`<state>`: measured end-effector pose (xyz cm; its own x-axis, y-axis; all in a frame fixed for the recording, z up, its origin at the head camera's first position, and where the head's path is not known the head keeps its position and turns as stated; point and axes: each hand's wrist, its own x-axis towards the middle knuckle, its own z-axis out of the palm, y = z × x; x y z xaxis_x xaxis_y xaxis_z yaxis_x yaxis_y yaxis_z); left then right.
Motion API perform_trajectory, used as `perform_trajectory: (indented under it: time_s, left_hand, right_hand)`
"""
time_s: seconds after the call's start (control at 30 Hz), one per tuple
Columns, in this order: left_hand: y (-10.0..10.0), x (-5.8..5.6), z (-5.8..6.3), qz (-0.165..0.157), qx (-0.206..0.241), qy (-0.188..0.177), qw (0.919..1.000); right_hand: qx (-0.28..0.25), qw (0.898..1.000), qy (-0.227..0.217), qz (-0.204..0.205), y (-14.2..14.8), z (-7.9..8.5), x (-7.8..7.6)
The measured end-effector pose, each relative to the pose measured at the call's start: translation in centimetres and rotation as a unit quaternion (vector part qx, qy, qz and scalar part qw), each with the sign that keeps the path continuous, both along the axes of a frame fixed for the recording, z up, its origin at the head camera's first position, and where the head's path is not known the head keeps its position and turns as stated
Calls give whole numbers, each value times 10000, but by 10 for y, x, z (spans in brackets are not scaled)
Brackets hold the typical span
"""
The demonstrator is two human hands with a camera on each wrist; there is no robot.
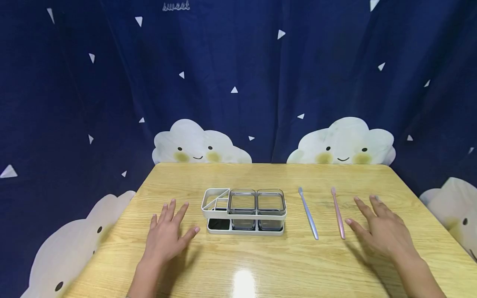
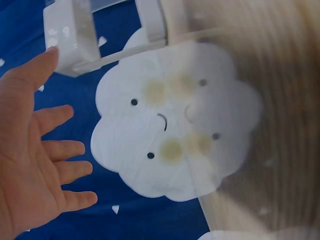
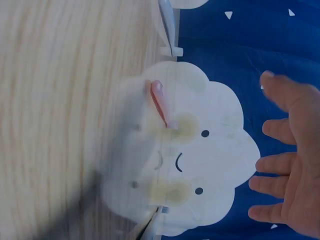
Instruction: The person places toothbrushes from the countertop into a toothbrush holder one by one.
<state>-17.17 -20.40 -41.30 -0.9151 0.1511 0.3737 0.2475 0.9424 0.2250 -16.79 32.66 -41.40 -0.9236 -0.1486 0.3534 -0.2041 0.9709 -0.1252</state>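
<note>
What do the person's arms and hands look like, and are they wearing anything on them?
The bare, five-fingered left hand and bare, five-fingered right hand have slim fingers with short-looking nails. No gloves or rings show. The slender, bare forearms show no sleeves.

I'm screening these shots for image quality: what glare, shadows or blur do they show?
Head view: a white glare spot on the near part of the table, shadows beside the left hand and right hand; left wrist view: wood grain soft, a cloud print mirrored in the glossy surface; right wrist view: a dark shadow across the wood.
</note>
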Motion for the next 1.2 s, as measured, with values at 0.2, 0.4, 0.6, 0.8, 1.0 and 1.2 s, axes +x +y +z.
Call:
perform_trajectory:
  time_s: [0.2,0.4,0.6,0.8,1.0,1.2]
  left_hand:
    - [2,-5,-2,-314,518,317,9977]
    - [5,-5,-2,-420,1196,206,9917]
    - [7,-8,-3,-706,2029,-67,9766]
    - [7,-12,-4,-986,2748,-293,9560]
    - [8,-15,-3,-1113,3252,-577,9373]
    - [8,-19,-5,-1242,3543,-880,9226]
  right_hand:
    - [-529,9980,57,349,-3,5,1]
    - [-1097,9916,51,682,-5,4,-2]
    - [-1459,9857,88,836,-6,1,-4]
    - [-1770,9783,134,1067,-9,-5,-5]
    - [-2001,9722,277,1186,-13,-8,-10]
    - [-2460,9621,-7,1178,-17,-7,-12]
